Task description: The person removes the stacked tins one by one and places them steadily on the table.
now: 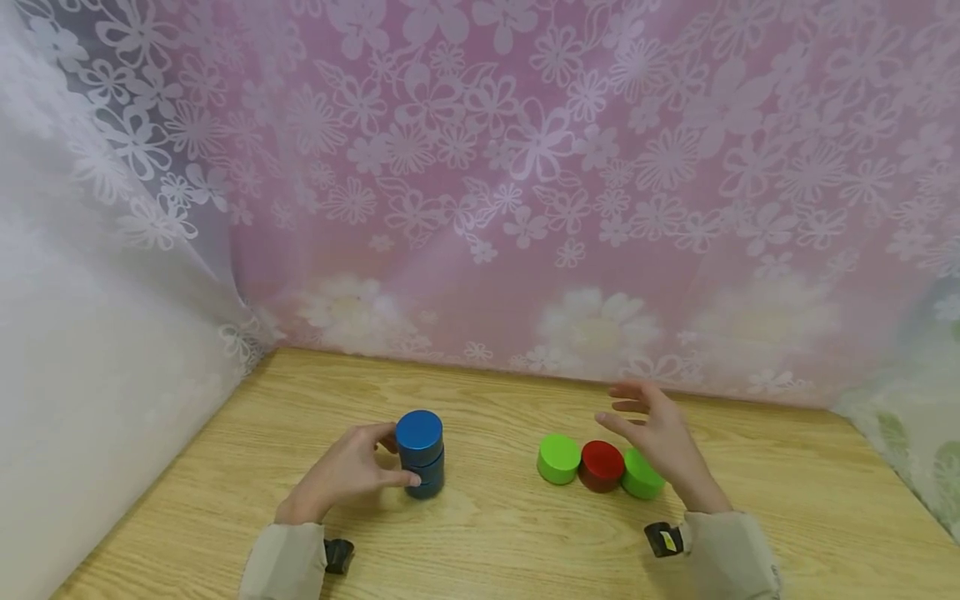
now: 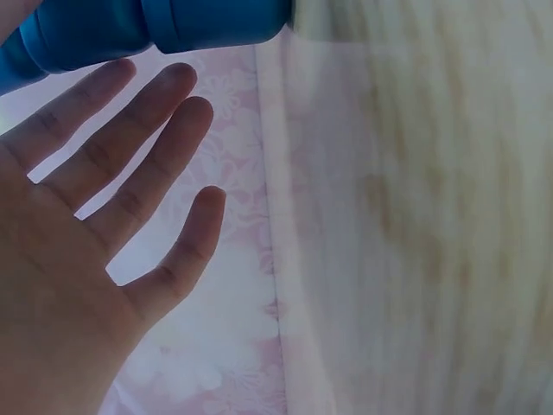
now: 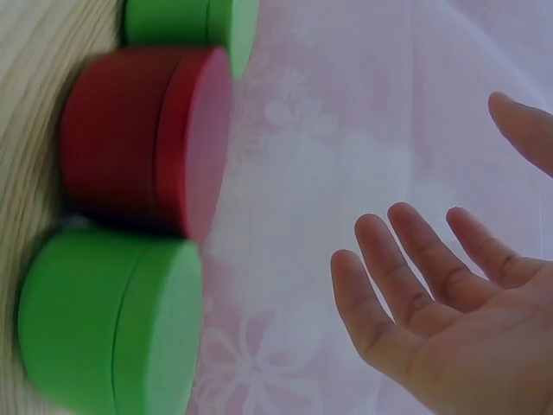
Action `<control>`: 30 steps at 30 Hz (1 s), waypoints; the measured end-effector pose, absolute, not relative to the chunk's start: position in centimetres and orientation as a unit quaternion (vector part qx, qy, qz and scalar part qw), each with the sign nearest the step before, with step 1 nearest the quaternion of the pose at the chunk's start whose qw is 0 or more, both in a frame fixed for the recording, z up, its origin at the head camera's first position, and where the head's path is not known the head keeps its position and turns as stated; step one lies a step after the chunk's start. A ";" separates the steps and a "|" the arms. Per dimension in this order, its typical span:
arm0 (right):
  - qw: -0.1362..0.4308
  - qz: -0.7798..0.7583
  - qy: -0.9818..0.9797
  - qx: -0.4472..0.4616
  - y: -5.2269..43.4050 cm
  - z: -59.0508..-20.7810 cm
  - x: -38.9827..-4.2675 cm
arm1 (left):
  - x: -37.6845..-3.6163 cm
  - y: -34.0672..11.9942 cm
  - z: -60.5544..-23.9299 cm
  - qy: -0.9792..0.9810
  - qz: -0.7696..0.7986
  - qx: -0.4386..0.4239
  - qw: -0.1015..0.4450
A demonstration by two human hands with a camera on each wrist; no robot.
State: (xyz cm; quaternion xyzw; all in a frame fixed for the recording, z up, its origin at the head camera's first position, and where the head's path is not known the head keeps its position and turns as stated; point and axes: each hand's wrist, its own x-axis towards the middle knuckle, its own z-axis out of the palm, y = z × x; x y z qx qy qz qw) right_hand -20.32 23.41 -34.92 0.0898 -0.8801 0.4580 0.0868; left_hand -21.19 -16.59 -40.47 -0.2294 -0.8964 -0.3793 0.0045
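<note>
Blue round lidded tins (image 1: pixel 420 450) stand in an upright stack on the left of the table. My left hand (image 1: pixel 352 467) is at the stack's left side, thumb overlapping its lower front and fingertips behind. In the left wrist view the fingers (image 2: pixel 130 203) are nearly straight and spread, just below the blue tins (image 2: pixel 225 22). To the right, a red tin (image 1: pixel 602 467) sits between a green tin (image 1: pixel 558 459) and another green tin (image 1: pixel 642 477). My right hand (image 1: pixel 660 433) hovers above the right-hand green tin, fingers loosely spread, holding nothing.
The wood-grain table (image 1: pixel 487 550) ends at a pink flowered curtain (image 1: pixel 525 250) along its back edge. A pale sheet (image 1: pixel 97 350) hangs on the left side. Dark straps (image 1: pixel 664 540) sit at both wrists.
</note>
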 end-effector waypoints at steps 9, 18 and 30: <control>0.085 0.480 -0.866 0.106 21.0 -34.6 -20.5 | -21.3 -16.6 -40.8 -0.886 -0.399 -0.234 -0.019; 0.081 0.493 -0.856 0.133 19.1 -34.3 -20.7 | -21.2 -16.6 -40.5 -0.878 -0.410 -0.241 -0.043; 0.055 0.513 -0.843 0.154 16.3 -34.8 -21.2 | -21.1 -16.7 -40.5 -0.879 -0.413 -0.235 -0.050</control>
